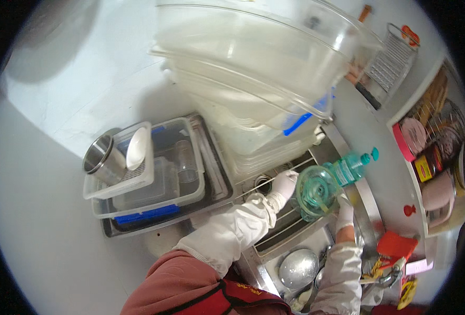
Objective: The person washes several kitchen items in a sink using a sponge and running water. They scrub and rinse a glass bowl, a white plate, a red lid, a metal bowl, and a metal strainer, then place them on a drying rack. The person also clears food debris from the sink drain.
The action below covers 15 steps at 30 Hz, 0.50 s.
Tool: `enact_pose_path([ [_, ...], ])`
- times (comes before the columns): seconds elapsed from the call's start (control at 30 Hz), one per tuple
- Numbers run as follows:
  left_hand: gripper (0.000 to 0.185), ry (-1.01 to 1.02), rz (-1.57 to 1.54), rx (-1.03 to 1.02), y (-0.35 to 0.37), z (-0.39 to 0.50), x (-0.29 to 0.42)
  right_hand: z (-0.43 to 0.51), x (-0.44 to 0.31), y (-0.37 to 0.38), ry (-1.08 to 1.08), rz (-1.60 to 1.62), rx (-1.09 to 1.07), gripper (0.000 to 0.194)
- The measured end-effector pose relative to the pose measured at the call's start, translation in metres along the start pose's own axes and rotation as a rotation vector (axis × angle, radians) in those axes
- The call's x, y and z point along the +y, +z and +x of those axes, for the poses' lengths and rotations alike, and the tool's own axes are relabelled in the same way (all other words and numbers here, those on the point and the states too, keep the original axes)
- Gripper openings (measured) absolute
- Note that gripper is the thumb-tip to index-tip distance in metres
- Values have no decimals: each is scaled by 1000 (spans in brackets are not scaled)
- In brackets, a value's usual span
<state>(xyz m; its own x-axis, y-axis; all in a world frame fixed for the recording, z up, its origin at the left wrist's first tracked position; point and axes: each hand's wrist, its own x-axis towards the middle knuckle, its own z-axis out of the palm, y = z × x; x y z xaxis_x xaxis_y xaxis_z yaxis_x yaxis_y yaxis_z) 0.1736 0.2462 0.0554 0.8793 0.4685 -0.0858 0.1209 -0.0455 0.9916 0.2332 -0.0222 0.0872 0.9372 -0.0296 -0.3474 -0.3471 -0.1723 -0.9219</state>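
Note:
A green see-through plastic container [319, 190], round-rimmed, is over the wire rack [279, 220] at the sink. My right hand [345, 210], in a white glove, grips its right side, with the fingers partly hidden. My left hand [285, 184], gloved too, has its fingers bent close to the container's left rim; whether they hold it cannot be told. Just beyond the container is a bottle of green liquid [348, 169] with its cap flipped up. Beside my left hand rises a tall stack of clear plastic bins [252, 90].
At left, a clear bin [199, 169] with blue latches stands in a dark tray; a white basket [118, 192] on it holds a steel cup [104, 159] and a white scoop [137, 149]. A metal bowl [298, 268] lies in the lower sink, near a faucet [392, 275]. A grater [392, 59] hangs at right.

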Motion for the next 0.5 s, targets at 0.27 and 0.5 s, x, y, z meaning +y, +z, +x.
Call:
enact_pose_path([
  [0.27, 22, -178, -75, -35, -73, -88, 44, -88, -39, 14, 30, -14, -176, 29],
  [0.5, 26, -95, -284, -3, -186, -154, 118, -169, -84, 55, -65, 43, -474, 35],
])
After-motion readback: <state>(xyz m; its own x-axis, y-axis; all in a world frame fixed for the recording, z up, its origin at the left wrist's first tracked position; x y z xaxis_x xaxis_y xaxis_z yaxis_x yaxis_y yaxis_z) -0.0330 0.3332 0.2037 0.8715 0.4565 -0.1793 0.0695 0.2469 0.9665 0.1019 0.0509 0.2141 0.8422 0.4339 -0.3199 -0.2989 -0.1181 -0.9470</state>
